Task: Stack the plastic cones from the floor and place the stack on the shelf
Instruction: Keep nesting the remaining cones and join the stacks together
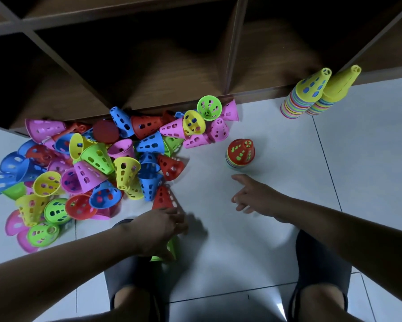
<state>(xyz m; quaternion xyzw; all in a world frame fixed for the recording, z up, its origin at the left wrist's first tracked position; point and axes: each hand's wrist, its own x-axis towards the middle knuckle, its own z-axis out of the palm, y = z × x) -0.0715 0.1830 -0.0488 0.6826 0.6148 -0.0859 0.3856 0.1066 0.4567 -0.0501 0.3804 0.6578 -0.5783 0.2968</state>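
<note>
A heap of loose perforated plastic cones (pixel 97 163) in blue, pink, yellow, green and red lies on the white tiled floor at the left. My left hand (pixel 159 231) grips a green cone (pixel 171 248) low at the heap's near edge, just below a red cone (pixel 163 197). My right hand (pixel 253 196) hovers with fingers spread and holds nothing. Just beyond it stands a short stack topped by a red cone (pixel 240 153). Two tall stacks topped by yellow cones (pixel 307 94) (pixel 334 91) stand at the shelf's foot on the right.
The dark wooden shelf (pixel 232 47) with open compartments runs across the top of the view. My two feet in dark slippers (pixel 137 282) (pixel 320 270) stand at the bottom. Bare tiles (pixel 369 140) lie on the right.
</note>
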